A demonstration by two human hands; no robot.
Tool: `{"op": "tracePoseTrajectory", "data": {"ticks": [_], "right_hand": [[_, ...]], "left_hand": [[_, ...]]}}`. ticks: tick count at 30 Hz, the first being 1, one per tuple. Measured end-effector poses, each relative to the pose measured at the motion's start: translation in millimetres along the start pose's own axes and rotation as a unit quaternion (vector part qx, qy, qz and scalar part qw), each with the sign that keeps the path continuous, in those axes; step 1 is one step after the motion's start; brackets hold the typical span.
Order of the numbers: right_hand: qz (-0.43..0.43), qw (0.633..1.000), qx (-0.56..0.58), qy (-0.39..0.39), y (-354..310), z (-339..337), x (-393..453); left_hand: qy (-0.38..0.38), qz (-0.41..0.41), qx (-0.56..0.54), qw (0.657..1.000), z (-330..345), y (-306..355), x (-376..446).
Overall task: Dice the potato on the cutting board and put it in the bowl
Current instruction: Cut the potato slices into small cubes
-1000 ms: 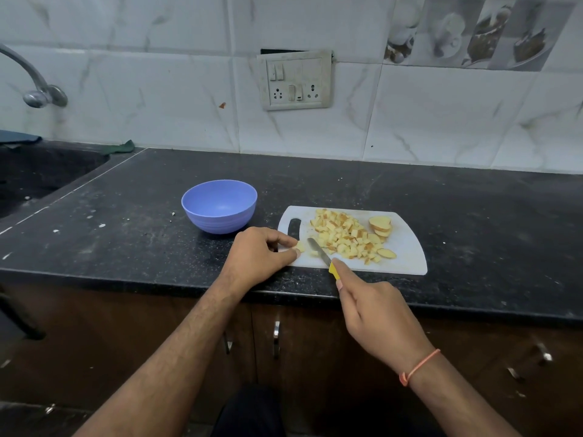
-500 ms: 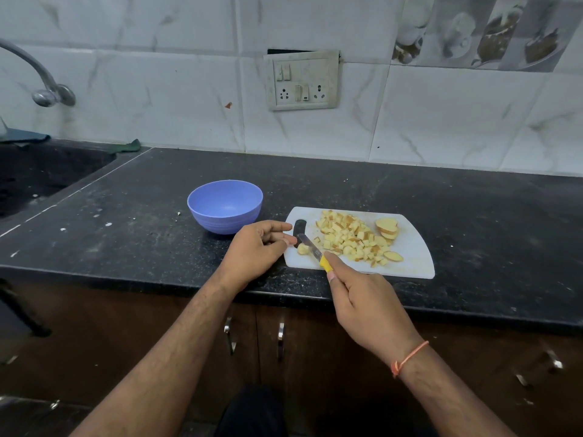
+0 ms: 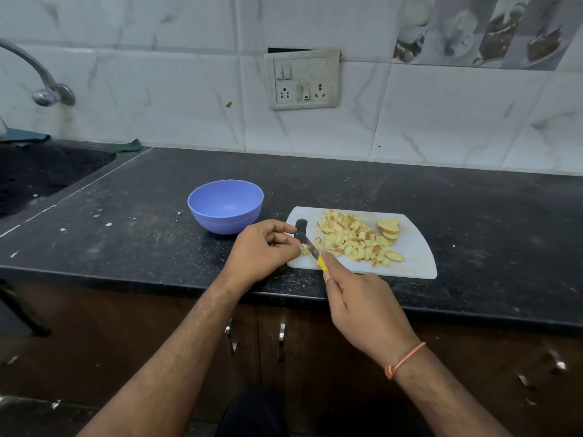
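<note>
Head view showed potato dice (image 3: 353,239) heaped on the board (image 3: 413,257), bowl (image 3: 225,205) beside it holding none. Right hand (image 3: 362,305) gripped the knife (image 3: 310,249); left hand (image 3: 263,252) pinched a small piece (image 3: 304,249). Judged light, firm, wet-slippery: best scooped together.

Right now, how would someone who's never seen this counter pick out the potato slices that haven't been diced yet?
Find the white cutting board on the black counter, right of the blue bowl. At its far right edge, beside the heap of diced potato, sits a small stack of slices: flat rounds with skin rims, not cubes.
</note>
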State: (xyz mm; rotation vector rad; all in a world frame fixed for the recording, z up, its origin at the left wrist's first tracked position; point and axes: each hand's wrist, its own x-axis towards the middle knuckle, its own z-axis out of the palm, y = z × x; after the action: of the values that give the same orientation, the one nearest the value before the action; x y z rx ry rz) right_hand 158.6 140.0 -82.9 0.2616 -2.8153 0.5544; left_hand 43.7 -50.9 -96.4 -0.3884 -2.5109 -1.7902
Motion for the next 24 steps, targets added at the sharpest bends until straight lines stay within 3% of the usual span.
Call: {"op": "tracePoseTrajectory", "data": {"ticks": [24], "right_hand": [[0.019, 0.999, 0.031, 0.008, 6, -11, -13]], "left_hand": [[-0.016, 0.021, 0.089, 0.996, -3, -11, 7]]}}
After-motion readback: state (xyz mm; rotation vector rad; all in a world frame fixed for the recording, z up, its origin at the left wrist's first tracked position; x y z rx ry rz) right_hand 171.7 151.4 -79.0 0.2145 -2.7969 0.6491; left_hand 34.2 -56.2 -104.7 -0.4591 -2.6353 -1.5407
